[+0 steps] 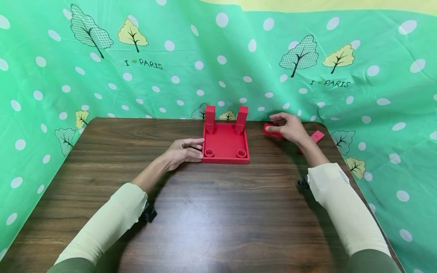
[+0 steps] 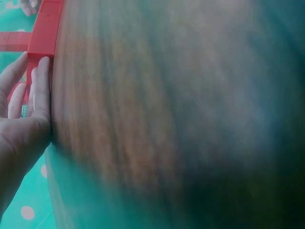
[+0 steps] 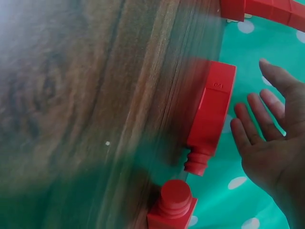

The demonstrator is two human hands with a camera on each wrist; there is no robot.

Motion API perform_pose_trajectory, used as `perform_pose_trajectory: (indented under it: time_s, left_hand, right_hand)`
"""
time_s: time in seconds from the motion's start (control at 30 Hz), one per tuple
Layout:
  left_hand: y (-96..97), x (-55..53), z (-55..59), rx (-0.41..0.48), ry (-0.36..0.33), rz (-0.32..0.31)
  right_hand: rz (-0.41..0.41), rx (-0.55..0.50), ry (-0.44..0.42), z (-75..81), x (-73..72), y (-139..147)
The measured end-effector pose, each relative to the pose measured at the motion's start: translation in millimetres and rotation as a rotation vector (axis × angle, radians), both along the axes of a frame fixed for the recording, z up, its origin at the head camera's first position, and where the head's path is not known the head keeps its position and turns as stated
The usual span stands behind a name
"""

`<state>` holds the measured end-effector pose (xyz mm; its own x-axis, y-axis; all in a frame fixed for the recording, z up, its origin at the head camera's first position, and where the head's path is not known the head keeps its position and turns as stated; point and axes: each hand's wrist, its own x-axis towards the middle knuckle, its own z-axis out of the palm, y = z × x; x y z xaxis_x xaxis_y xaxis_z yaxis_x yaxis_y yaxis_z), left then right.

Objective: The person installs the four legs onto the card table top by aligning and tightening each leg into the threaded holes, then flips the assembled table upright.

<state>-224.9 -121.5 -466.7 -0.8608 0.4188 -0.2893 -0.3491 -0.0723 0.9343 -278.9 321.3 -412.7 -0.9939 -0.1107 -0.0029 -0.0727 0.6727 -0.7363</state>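
Observation:
A square red tray-like base [image 1: 225,146] with a raised rim lies on the table. Upright square red posts, a left one [image 1: 210,117] and a right one [image 1: 241,118], stand at its two far corners; the near corners have round sockets. With extended fingers my left hand [image 1: 179,153] touches the base's left side, also seen in the left wrist view. Over on the right, my right hand [image 1: 288,127] hovers at a loose red post [image 3: 212,112] with a ridged round end, fingers spread. In the right wrist view a gap shows between that hand and the post.
Another loose red post [image 1: 316,136] lies farther right, partly behind the right forearm; its round end [image 3: 175,194] shows in the right wrist view. The brown wooden table [image 1: 211,212] meets a green dotted curtain [image 1: 184,57] at its far edge and sides.

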Motion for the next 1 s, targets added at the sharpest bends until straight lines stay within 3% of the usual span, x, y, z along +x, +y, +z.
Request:
perform_pose_trajectory:
  time_s: [0.67, 1.0]
  left_hand:
    - [0.1, -0.6, -5.1, 0.013, 0.009, -0.002]
    - [-0.4, -0.7, -2.4, 0.013, 0.012, -0.006]
  right_hand:
    - [0.056, 0.157, -0.141, -13.8, -23.4, -6]
    - [0.064, 0.255, -0.083, -22.1, -31.1, -8]
